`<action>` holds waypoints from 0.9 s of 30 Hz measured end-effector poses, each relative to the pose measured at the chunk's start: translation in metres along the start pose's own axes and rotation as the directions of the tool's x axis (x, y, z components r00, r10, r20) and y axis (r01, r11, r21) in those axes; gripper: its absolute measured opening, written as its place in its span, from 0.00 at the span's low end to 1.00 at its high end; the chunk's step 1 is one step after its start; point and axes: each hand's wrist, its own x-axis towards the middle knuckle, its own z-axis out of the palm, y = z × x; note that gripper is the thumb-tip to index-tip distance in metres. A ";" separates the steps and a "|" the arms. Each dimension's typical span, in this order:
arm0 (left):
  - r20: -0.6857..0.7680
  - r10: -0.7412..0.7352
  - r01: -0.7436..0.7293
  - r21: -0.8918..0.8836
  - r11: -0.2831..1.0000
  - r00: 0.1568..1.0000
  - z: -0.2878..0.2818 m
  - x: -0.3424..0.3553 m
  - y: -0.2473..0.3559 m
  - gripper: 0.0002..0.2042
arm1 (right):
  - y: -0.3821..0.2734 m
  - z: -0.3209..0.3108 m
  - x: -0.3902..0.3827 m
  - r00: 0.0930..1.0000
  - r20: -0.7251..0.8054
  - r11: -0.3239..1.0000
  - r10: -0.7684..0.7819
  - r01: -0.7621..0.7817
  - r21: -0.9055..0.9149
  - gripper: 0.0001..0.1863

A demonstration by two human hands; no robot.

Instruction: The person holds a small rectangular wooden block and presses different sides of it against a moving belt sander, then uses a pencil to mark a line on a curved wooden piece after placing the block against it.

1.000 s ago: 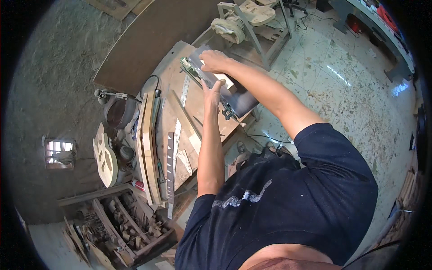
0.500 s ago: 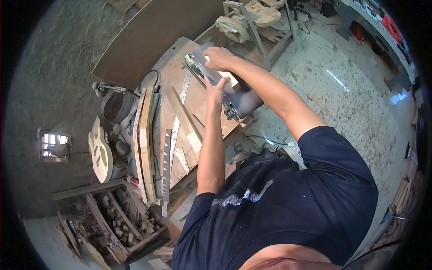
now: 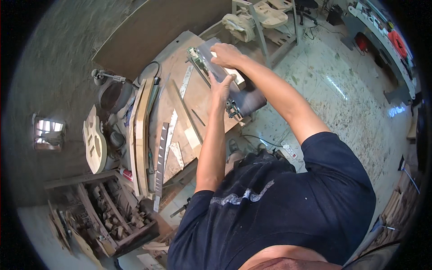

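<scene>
My right hand (image 3: 227,56) is closed over a pale wooden block (image 3: 238,80) on a grey metal machine (image 3: 252,101) with a green fence along its left side. My left hand (image 3: 221,87) grips the same block lower down, thumb raised on it; its fingertips are hidden. The machine stands at the right end of a worktable (image 3: 184,117). Left of my left forearm lie wooden strips (image 3: 143,130), a dark fingerboard (image 3: 161,159) with triangular inlays, and a long pale ruler-like strip (image 3: 172,128).
A guitar body (image 3: 92,144) leans at the left beside a metal pot (image 3: 108,96). A large board (image 3: 135,33) stands behind the table. A crate of offcuts (image 3: 105,211) is lower left. A metal rack (image 3: 254,29) holds pieces behind the machine. A cable and power strip (image 3: 288,148) lie on the floor.
Both hands and the block appear a little higher and further right in the picture, still held together on the machine. The surrounding scene has also shifted as the camera moved.
</scene>
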 end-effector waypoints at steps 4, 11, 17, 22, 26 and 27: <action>0.012 0.051 -0.051 0.012 0.999 0.999 -0.002 0.005 -0.006 0.59 | -0.002 -0.002 -0.001 1.000 0.031 1.000 -0.002 0.003 -0.030 0.22; -0.037 0.061 -0.058 0.067 0.996 0.997 0.000 0.011 -0.018 0.60 | -0.002 -0.002 0.001 0.999 0.017 0.999 -0.028 0.029 -0.046 0.23; -0.031 0.004 -0.003 0.040 0.999 0.999 0.004 0.016 -0.024 0.63 | 0.004 -0.004 0.004 0.998 0.040 0.996 -0.048 0.051 -0.075 0.24; 0.012 0.063 -0.063 -0.032 0.998 0.998 0.001 0.008 -0.028 0.63 | 0.003 0.006 -0.001 0.985 0.170 0.998 0.004 0.007 -0.063 0.23; -0.059 0.148 -0.141 0.119 0.983 0.987 0.003 0.009 -0.027 0.63 | -0.010 -0.005 -0.003 0.997 0.056 0.995 -0.047 0.051 -0.088 0.18; -0.070 0.151 -0.143 0.111 0.983 0.986 0.005 0.009 -0.023 0.63 | -0.004 -0.008 -0.002 0.995 0.093 0.991 -0.047 0.057 -0.117 0.18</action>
